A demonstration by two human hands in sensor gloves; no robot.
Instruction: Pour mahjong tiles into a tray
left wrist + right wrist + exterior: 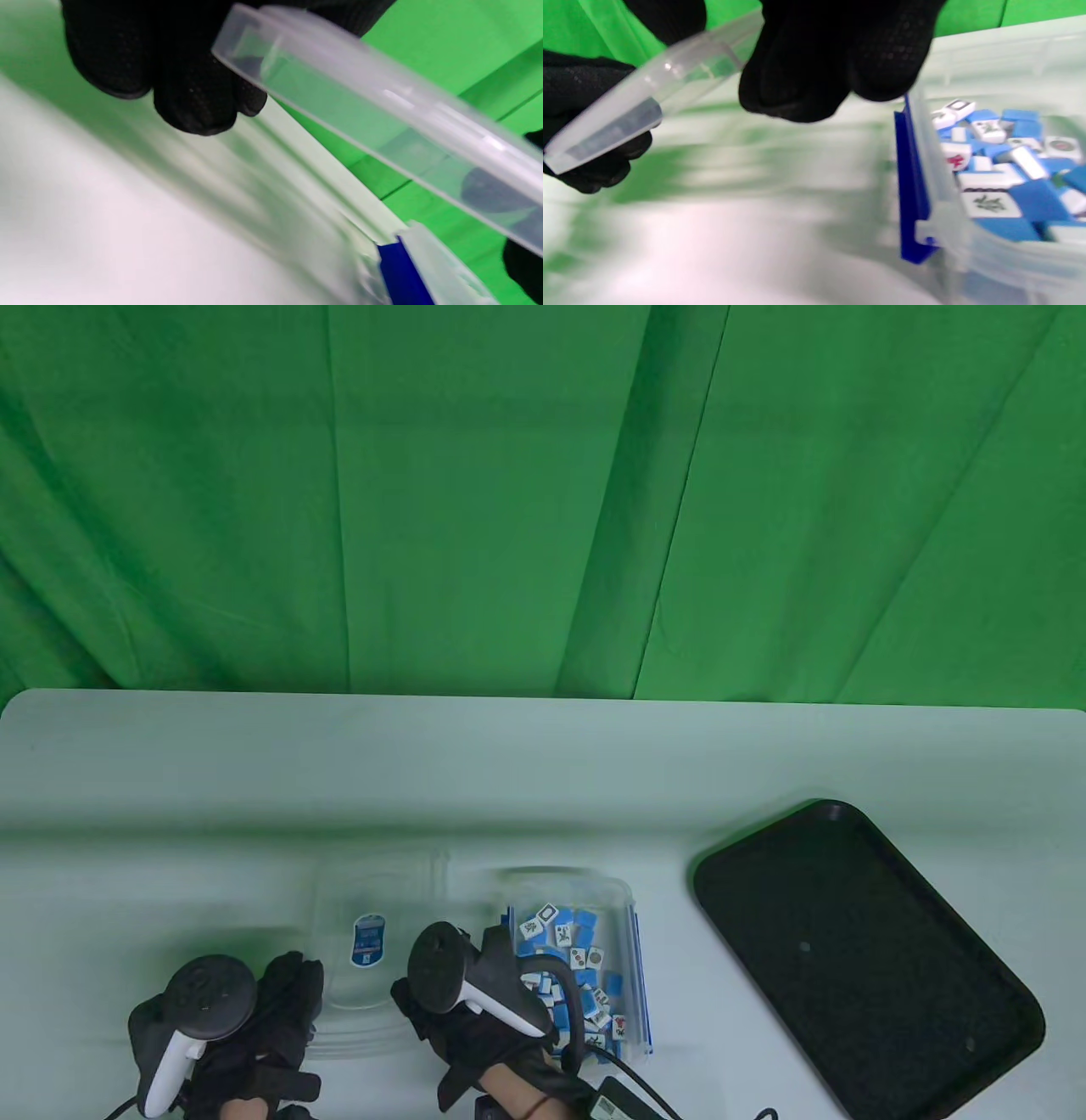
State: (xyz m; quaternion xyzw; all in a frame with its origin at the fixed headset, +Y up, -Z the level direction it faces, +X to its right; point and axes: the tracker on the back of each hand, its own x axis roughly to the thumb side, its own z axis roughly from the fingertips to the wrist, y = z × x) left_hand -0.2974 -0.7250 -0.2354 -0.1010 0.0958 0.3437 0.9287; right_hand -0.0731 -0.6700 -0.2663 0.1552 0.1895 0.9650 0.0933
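Now left hand (246,1027) fingers (193,97) gripping lid (382,123)

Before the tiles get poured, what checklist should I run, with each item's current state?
1. Lid off the box: ok, the left hand holds it aside.
2. Tiles still inside the box: ok.
3. Black tray lies flat to the box's right, nothing in it: ok.
4. Right hand gripping the box: cannot tell; its fingers hover by the blue clip.
5. Lid set down on the table: not ok, still tilted in the air.
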